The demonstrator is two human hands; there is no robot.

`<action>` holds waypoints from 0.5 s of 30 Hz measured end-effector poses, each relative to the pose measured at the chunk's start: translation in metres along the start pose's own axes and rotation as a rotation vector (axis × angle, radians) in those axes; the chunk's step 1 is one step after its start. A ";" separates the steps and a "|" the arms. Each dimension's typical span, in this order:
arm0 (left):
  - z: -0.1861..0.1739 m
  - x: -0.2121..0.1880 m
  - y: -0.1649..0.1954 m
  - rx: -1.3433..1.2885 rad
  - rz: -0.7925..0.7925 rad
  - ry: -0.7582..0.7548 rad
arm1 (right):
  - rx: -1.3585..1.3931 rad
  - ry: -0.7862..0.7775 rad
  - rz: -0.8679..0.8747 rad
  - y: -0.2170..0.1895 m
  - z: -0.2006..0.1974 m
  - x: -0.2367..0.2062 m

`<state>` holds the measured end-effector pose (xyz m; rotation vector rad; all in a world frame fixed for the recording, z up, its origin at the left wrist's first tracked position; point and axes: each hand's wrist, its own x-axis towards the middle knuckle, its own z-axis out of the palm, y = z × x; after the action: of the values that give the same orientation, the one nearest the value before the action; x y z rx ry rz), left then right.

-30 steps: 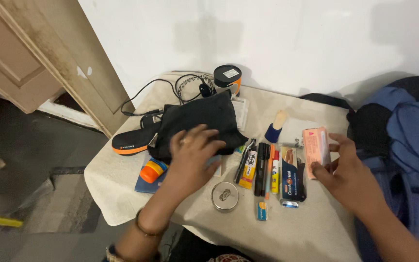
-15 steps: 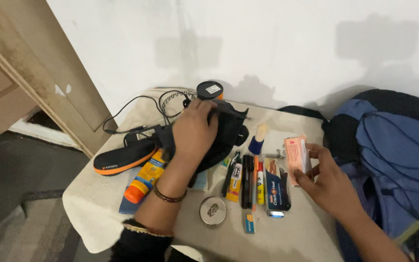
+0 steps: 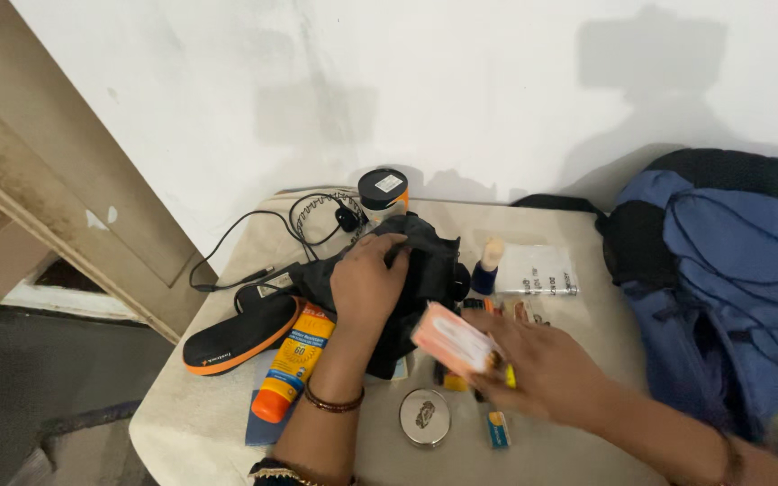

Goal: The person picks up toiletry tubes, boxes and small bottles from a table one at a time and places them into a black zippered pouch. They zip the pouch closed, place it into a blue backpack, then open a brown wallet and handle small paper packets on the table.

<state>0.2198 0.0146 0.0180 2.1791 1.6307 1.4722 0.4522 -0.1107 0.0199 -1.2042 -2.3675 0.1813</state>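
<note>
My left hand (image 3: 369,281) grips the upper edge of a black cloth pouch (image 3: 425,270) lying in the middle of the cream-covered table (image 3: 182,405). My right hand (image 3: 538,364) holds a small pink box (image 3: 454,340) just above the row of pens and tubes, most of which it hides. An orange sunscreen tube (image 3: 288,364) lies beside my left wrist. A round silver tin (image 3: 425,417) sits near the table's front.
A black and orange shoe insole (image 3: 238,335) lies at the left. Black cable (image 3: 267,236) and a dark-lidded jar (image 3: 382,191) sit at the back. A small blue bottle (image 3: 486,268) and a clear packet (image 3: 538,270) lie right of the pouch. A blue backpack (image 3: 731,270) stands at right.
My left hand has kept hold of the pouch's top and bunched it. My right hand has carried the pink box leftward over the pens. The camera has moved closer.
</note>
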 end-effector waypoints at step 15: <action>-0.001 -0.002 0.003 -0.038 -0.009 -0.044 | -0.858 0.362 -0.264 0.031 0.112 0.132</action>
<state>0.2211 0.0109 0.0188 2.1653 1.5837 1.4298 0.3568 0.0228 -0.0421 -1.0932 -2.2695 -1.1374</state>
